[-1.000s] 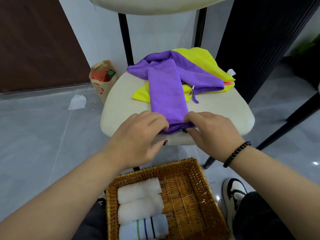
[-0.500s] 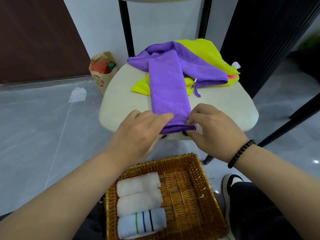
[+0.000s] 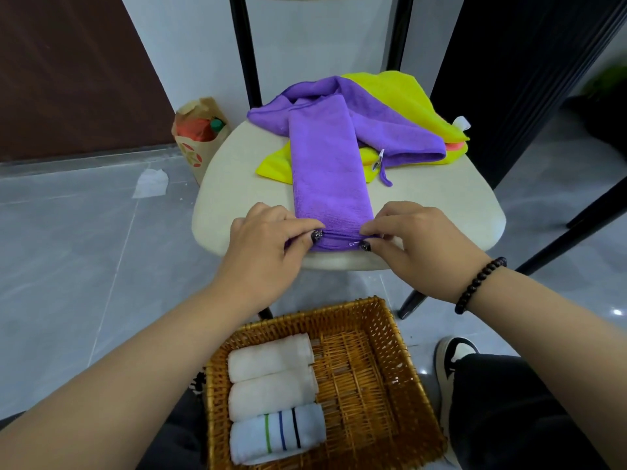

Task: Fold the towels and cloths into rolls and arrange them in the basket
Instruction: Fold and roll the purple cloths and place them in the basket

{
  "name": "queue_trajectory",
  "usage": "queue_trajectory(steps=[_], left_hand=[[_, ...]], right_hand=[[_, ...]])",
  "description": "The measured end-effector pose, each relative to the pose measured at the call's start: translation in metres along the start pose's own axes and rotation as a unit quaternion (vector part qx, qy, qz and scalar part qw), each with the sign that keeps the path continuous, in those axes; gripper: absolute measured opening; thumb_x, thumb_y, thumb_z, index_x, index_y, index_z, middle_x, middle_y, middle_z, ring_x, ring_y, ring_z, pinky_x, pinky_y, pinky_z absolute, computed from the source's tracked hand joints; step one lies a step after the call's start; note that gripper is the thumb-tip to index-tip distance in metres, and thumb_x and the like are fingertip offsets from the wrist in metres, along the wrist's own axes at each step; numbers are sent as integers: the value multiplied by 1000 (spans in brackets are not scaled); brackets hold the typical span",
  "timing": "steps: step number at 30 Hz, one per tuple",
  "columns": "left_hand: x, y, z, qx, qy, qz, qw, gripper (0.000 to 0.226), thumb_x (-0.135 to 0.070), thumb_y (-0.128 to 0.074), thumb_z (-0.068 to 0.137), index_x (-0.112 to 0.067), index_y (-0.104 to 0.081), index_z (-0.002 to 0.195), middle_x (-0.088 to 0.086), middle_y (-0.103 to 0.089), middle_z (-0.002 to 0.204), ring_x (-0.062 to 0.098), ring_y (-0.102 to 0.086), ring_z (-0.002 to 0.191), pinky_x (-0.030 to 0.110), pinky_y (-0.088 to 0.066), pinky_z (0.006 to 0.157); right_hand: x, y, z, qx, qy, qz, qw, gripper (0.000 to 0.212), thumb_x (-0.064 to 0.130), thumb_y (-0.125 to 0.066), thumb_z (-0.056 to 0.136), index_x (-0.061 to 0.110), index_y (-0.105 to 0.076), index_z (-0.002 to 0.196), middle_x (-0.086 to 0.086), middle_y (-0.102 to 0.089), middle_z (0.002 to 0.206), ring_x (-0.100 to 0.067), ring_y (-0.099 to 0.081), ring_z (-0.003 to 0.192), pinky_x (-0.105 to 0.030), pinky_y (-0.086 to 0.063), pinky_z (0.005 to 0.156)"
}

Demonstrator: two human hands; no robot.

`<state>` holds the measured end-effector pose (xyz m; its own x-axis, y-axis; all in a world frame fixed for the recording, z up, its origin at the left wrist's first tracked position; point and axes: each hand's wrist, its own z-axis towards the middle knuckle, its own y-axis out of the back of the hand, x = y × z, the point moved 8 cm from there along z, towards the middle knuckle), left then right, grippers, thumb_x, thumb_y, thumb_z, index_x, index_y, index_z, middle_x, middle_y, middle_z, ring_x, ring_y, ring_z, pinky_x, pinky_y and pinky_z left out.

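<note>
A purple cloth, folded into a long strip, lies on the cream chair seat. My left hand pinches its near left corner and my right hand pinches its near right corner, where the near edge is turned up into a small roll. Behind it lie a second purple cloth, a yellow cloth and a bit of an orange one. Below the seat stands a wicker basket holding two white rolled towels and a striped rolled towel along its left side.
A paper bag stands on the floor left of the chair, with a crumpled tissue near it. Black chair legs run to the right. A dark panel rises behind. My shoe and dark trouser leg are beside the basket.
Both hands have moved apart from the middle of the near edge to its two corners. The near edge now shows a small rolled lip.
</note>
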<state>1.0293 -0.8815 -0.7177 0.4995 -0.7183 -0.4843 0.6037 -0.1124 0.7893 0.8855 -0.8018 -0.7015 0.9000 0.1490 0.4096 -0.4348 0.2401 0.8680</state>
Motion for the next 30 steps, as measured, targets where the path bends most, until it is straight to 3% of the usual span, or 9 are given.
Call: queue_trajectory(steps=[5,7,10,15,20,26,30], left_hand=[[-1,-3,2,-6,99,-23,995,15,-22,-60,88,-29,-58,102,-11,-53,79,18,-48,93,38,-36,84],[-13,0,3,-18,41,63,997,12,-20,-58,87,-26,-61,96,-8,-53,83,22,-49,91,36,-31,77],[-36,0,-3,-55,-121,210,969,12,-10,-62,80,-18,-66,88,2,-58,90,28,-55,85,37,-29,72],[-42,-4,-14,-40,-249,234,939,23,4,-54,84,-10,-69,95,5,-65,92,27,-61,80,36,-35,70],[-40,-2,-19,-39,-268,209,940,22,-7,-59,85,-10,-74,100,4,-70,94,24,-67,86,38,-45,72],[-27,-2,-15,-36,-208,180,961,20,-22,-64,87,-16,-75,103,4,-70,103,23,-68,88,35,-45,72],[-30,2,-8,-51,-205,174,962,17,-14,-67,84,-15,-76,99,-1,-72,92,22,-68,78,35,-37,68]], right_hand=[[-8,-5,4,-30,-59,10,998,12,12,-61,88,11,-71,95,-4,-61,81,-16,-51,77,-34,-46,75],[-9,-4,5,-50,-74,9,996,9,14,-62,86,13,-66,94,-1,-58,78,-16,-51,74,-35,-47,73],[-4,-6,6,-68,-66,-11,995,10,14,-61,84,14,-58,93,2,-55,77,-19,-51,73,-40,-48,68],[14,-10,4,-128,10,-84,988,11,3,-54,77,10,-62,80,-8,-57,83,-30,-51,71,-44,-46,58],[24,-11,-2,-139,67,-165,974,14,5,-54,79,11,-66,76,-6,-60,79,-30,-55,72,-40,-44,58],[21,-13,-6,-103,32,-147,983,19,25,-54,83,13,-68,86,-4,-62,82,-29,-58,77,-41,-48,64],[16,-13,-5,-88,20,-133,987,19,22,-72,77,11,-66,91,-7,-60,84,-30,-57,76,-39,-49,65]])
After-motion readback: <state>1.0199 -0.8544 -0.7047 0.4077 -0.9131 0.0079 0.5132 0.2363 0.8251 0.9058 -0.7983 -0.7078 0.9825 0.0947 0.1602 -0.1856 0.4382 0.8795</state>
